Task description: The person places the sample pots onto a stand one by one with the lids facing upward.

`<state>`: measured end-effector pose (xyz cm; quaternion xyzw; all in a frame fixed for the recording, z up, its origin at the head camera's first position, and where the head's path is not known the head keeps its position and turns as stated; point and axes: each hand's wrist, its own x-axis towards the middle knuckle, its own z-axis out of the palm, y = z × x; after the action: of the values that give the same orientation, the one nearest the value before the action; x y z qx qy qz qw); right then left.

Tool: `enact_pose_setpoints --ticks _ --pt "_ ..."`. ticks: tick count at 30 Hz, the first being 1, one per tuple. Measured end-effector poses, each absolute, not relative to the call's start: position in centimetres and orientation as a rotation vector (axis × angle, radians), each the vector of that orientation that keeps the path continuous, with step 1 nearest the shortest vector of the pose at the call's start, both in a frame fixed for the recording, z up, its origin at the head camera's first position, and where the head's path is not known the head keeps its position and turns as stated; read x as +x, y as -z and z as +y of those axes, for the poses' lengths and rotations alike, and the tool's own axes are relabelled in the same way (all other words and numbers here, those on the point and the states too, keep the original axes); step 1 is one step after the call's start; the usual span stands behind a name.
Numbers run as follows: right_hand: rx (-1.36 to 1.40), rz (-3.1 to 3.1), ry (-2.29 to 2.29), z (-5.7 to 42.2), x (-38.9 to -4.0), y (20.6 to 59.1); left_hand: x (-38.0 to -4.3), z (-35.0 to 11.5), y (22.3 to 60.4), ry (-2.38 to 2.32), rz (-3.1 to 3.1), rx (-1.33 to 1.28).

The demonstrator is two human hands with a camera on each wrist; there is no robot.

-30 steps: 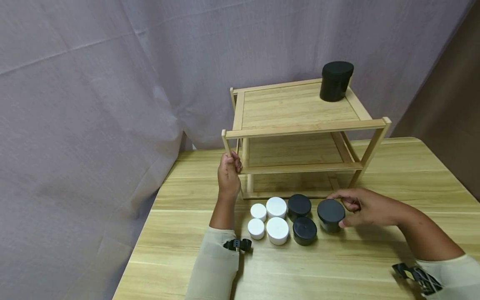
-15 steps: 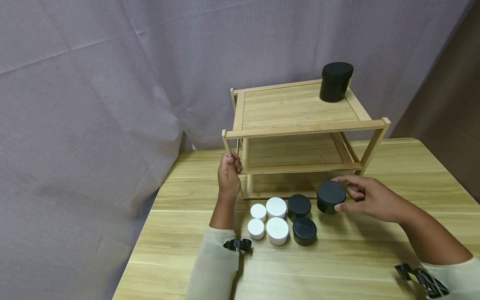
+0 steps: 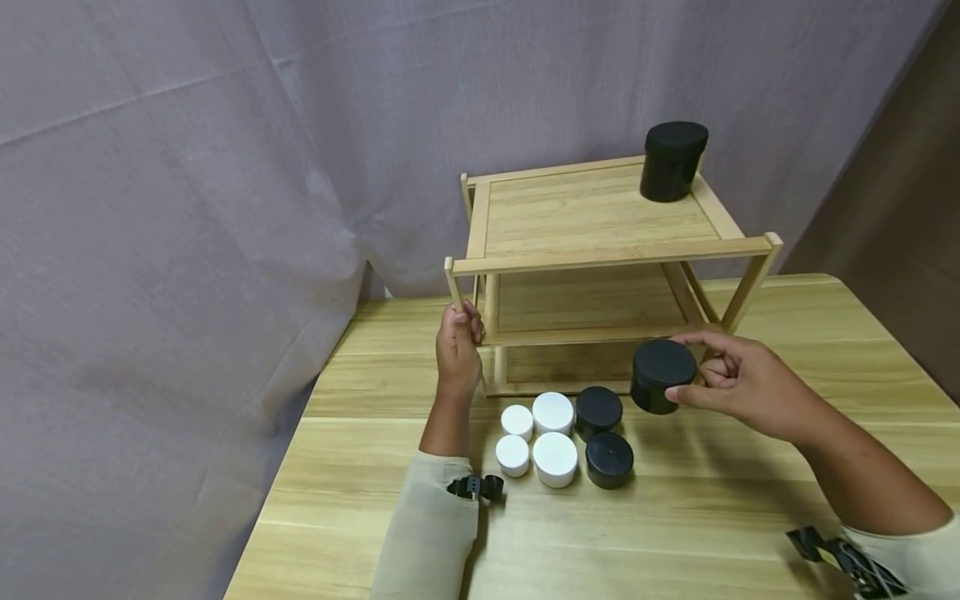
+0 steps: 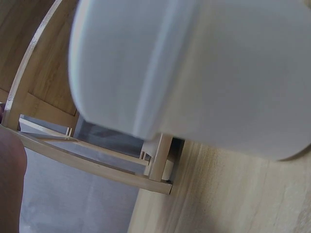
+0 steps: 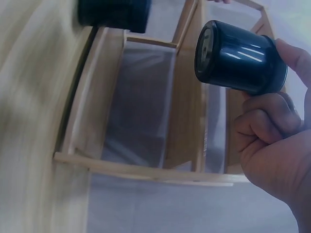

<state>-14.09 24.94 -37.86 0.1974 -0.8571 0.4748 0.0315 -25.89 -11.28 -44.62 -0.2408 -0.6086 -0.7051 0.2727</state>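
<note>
My right hand (image 3: 742,379) pinches a black lidded jar (image 3: 663,375) by its lid, thumb on one side and fingers on the other. The jar hangs above the table before the lower tiers of a wooden shelf rack (image 3: 611,252); its glossy side and base (image 5: 238,57) show in the right wrist view. My left hand (image 3: 458,346) grips the rack's front left post. Between the hands stand two black jars (image 3: 609,460) and several white jars (image 3: 555,460), lids on, in two rows. A white jar (image 4: 233,73) fills much of the left wrist view.
A taller black jar (image 3: 672,162) stands at the back right of the rack's top tier. The rack's middle shelf (image 3: 592,298) and bottom shelf lie below it. A grey curtain (image 3: 405,100) hangs behind the wooden table (image 3: 360,500).
My right hand has lifted the black jar from beside the row and carried it up toward the rack. My left hand keeps its hold on the post.
</note>
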Motion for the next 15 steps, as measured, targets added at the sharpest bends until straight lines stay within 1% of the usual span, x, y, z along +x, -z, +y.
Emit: enact_pose_setpoints --ticks 6,15 --pt "0.568 -2.652 -1.472 24.3 -13.6 36.5 -25.9 -11.3 44.6 1.882 -1.645 -0.640" --pt "0.520 -2.726 -1.359 24.1 -13.5 34.5 -26.1 -11.3 44.7 1.890 -1.645 -0.634"
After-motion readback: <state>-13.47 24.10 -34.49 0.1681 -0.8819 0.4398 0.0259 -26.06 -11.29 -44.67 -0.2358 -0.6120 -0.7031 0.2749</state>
